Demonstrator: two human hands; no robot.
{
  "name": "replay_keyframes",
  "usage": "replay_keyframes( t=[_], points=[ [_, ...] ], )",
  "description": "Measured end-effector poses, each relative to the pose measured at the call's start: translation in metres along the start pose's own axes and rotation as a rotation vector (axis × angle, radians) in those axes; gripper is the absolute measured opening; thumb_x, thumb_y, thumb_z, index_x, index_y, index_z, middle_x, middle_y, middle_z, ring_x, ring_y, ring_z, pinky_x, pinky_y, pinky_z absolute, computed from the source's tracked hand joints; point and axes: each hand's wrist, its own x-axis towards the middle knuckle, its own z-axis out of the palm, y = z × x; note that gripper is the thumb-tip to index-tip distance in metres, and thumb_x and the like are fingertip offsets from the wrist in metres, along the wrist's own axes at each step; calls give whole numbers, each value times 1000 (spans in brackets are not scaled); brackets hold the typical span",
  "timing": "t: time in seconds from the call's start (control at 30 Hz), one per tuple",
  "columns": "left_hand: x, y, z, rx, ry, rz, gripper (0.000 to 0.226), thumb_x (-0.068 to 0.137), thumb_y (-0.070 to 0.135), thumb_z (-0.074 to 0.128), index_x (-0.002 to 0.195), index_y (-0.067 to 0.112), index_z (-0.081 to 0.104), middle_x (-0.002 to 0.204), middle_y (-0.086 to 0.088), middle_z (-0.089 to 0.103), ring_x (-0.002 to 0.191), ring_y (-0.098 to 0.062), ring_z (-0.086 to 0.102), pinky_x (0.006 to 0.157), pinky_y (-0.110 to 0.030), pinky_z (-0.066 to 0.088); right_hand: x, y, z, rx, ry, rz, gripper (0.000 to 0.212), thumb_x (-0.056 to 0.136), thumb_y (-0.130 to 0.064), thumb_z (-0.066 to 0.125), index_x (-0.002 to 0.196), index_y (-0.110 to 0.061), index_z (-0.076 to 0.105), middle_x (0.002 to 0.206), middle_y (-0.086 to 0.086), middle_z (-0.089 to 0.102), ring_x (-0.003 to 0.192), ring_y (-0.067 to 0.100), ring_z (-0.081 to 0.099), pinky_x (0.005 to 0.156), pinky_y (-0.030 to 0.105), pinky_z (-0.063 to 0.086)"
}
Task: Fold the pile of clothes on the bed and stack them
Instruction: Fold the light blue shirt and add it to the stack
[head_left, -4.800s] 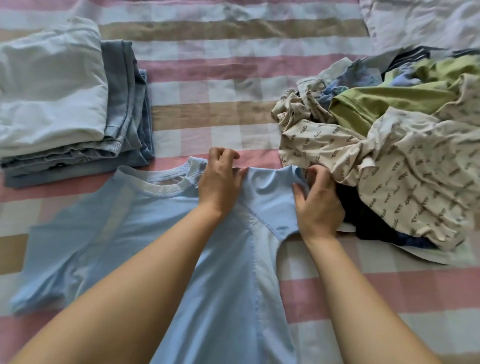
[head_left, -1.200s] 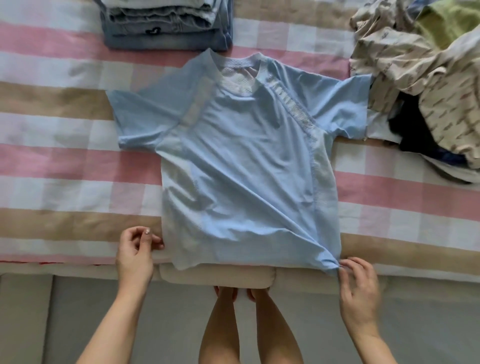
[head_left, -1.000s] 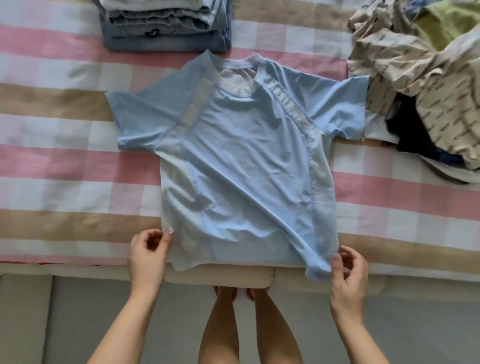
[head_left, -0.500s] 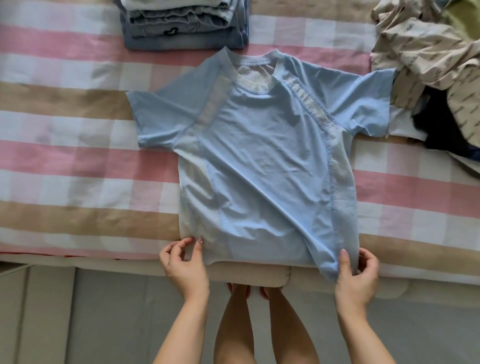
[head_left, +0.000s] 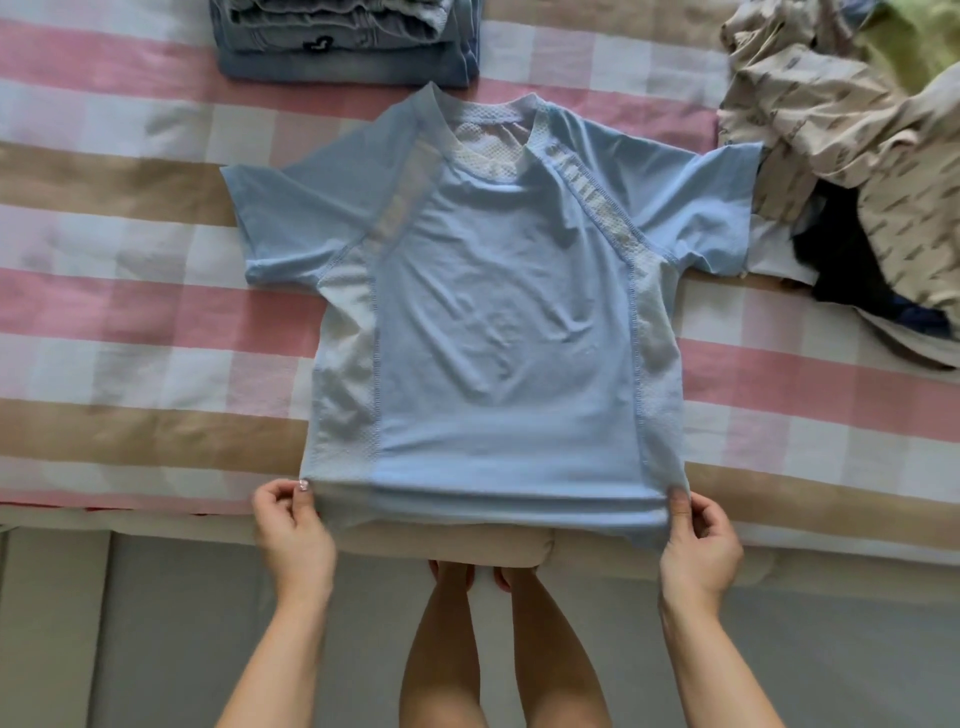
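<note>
A light blue short-sleeved T-shirt lies spread flat on the bed, collar away from me, both sleeves out to the sides. My left hand pinches the hem's left corner and my right hand pinches its right corner, at the bed's near edge; the hem is stretched taut between them. A stack of folded blue and grey clothes sits just beyond the collar. The unfolded pile with a patterned cream garment, a green one and a dark one lies at the right, touching the shirt's right sleeve.
The bed is covered by a pink, tan and white checked sheet. Its near edge runs across the lower view, with grey floor below. My bare legs stand against the bed between my arms.
Both hands have taken hold of the hem corners and pulled it straight and taut toward me. The shirt body now lies smoother, with the right hem corner flattened out.
</note>
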Motion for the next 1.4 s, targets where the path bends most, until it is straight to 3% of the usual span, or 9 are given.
replay_keyframes(
  t=[0.2, 0.33, 0.5, 0.63, 0.83, 0.97, 1.2, 1.3, 1.4],
  points=[
    [1, -5, 4, -57, -79, -75, 16, 90, 14, 57, 97, 6, 46, 73, 2, 52, 66, -1, 47, 57, -6, 38, -11, 10, -5, 74, -130, 104, 13, 89, -15, 60, 96, -5, 56, 79, 0, 58, 62, -10, 56, 58, 1, 41],
    [2, -11, -8, -8, -106, -34, 11, 91, 12, 55, 86, 2, 53, 65, -4, 45, 47, 5, 40, 47, -9, 31, -11, 18, -18, 59, -151, 116, 14, 88, -13, 60, 94, 0, 61, 78, 2, 62, 59, -10, 56, 58, 2, 43],
    [3, 2, -7, 64, -40, 18, 15, 89, 4, 57, 102, -3, 56, 95, -8, 54, 84, -19, 49, 67, -5, 38, -10, 14, -16, -44, -88, 98, 17, 86, -5, 62, 102, 1, 60, 94, 10, 59, 72, 2, 54, 65, 1, 41],
    [11, 41, 1, 20, 43, 160, 9, 90, 5, 54, 98, 4, 57, 88, -2, 56, 77, 2, 53, 70, -5, 39, -15, -27, 3, -78, -37, -126, 11, 88, -7, 60, 97, -13, 60, 92, 3, 58, 75, -1, 53, 69, 10, 42],
    [48, 111, 32, -283, -13, 142, 20, 94, 8, 49, 87, 24, 55, 82, 2, 59, 72, -5, 59, 67, -15, 52, -29, -124, 79, 152, -431, -208, 17, 91, -7, 54, 89, -22, 61, 79, -3, 64, 73, 5, 61, 69, 17, 52],
    [94, 141, 49, -306, 98, 113, 11, 92, 6, 50, 99, 12, 57, 93, -4, 59, 86, -17, 56, 80, -34, 50, -31, -174, 151, 159, -617, -258, 23, 91, 0, 52, 84, -21, 59, 74, 1, 62, 69, 11, 60, 67, 24, 51],
    [181, 164, 65, -128, 88, 69, 42, 87, 13, 62, 122, -3, 45, 119, -19, 56, 107, -28, 55, 87, -24, 40, -23, -232, 265, -158, -767, -633, 15, 87, -5, 57, 98, -11, 66, 91, 5, 65, 77, 14, 57, 74, 20, 46],
    [206, 180, 71, -42, 43, 43, 47, 83, 26, 68, 119, 2, 50, 110, -7, 57, 99, -20, 53, 83, -24, 39, -10, -256, 305, -381, -738, -834, 31, 88, -8, 52, 117, -14, 60, 122, 10, 52, 96, 28, 57, 82, 37, 47],
    [223, 187, 73, 82, -34, 116, 21, 86, 24, 64, 90, 4, 59, 81, -3, 56, 77, -19, 49, 61, -20, 29, 4, -280, 335, -776, -682, -1023, 42, 91, -12, 44, 131, -26, 47, 140, 6, 35, 104, 36, 55, 80, 41, 46]
  ],
)
